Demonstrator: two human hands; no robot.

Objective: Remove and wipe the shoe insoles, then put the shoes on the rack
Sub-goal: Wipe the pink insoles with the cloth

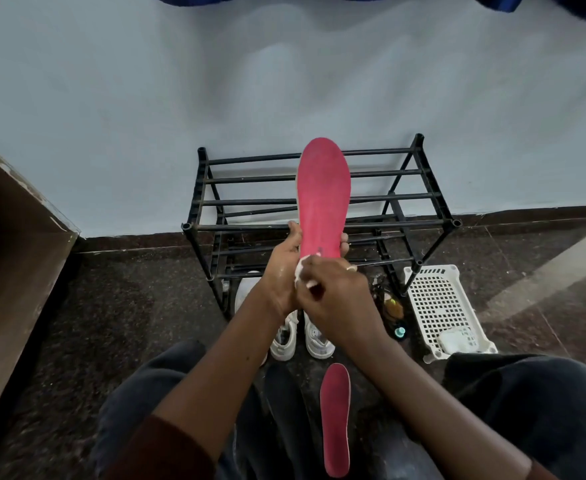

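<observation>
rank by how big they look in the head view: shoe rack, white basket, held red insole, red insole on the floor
1. shoe rack
2. white basket
3. held red insole and red insole on the floor: they look nearly alike, and the held one sits nearer the camera, so I won't rank them.

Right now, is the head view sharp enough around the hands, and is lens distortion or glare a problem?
Head view: the raised pink insole is sharp; the right hand is slightly motion-blurred over the white wipe. Wide-angle distortion bends the black shoe rack. A pale glare stripe crosses the floor at right.
</observation>
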